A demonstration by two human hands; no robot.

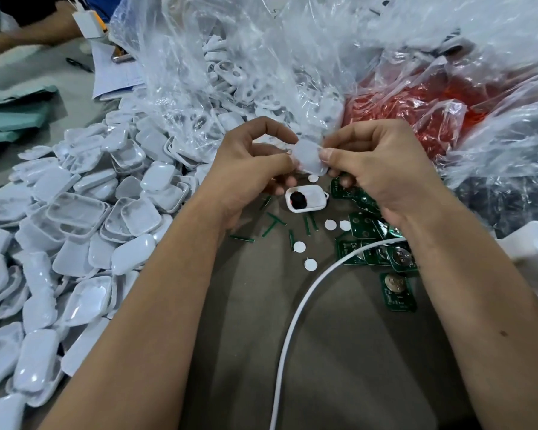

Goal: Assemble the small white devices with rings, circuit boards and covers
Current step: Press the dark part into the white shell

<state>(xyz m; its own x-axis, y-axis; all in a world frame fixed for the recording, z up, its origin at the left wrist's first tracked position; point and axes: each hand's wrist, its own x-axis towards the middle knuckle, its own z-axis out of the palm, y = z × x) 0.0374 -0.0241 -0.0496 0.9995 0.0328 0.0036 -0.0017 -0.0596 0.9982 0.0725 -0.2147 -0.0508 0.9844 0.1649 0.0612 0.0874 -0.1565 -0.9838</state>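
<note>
Because the white cover (pixel 309 156) is pinched only at its edges by fingers of the left hand (pixel 249 162) and right hand (pixel 382 162), it is judged liable to slip onto the table (pixel 261 305).

White covers (pixel 84 212), green circuit boards (pixel 398 293).

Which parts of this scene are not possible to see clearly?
Head view only:
- White piece pinched by left hand and right hand: blurred, its type unclear.
- Circuit boards: several lie under the right wrist.
- Red bag: crinkled plastic hides its contents.
- White cable: cut by the bottom edge.
</note>
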